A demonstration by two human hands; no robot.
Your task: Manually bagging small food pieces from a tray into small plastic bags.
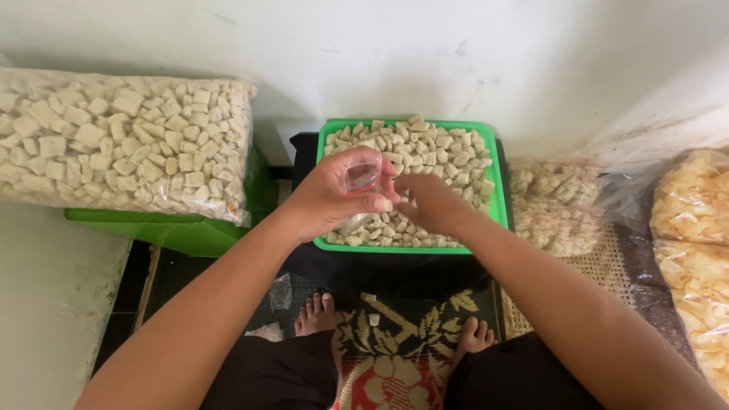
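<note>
Left hand: my left hand (338, 196) is closed around the mouth of a small clear plastic bag (361, 176), pinched between thumb and fingers and held up over the green tray (497, 182).

Right hand: my right hand (430, 202) is bunched just beside the bag's opening, fingertips drawn together. I cannot tell whether it is gripping any pieces, since its fingers hide what is inside.

Bag: hanging above the near left part of the tray, its lower end trailing down towards the pale cracker pieces (425, 156) heaped there.

Tray: in front of me on a dark stand, against the far wall, filled with the pale cubes.

Left side: a large clear sack of the same cubes (125, 140) lies on a green box (190, 231).

Right side: smaller filled packets (550, 205) lie just right of the tray, and big bags of yellow chips (695, 228) sit further right.

Near: my bare feet (315, 313) rest on a patterned mat (395, 357), and one loose piece (370, 298) lies on the dark cloth below the tray.

Risk: the bag's mouth looks narrow and limp, so I judge pieces could miss it; over the tray they would fall back in, but nearer the edge they could drop to the mat.

Risk: my pinch on thin film could slip, and the bag would collapse shut.
</note>
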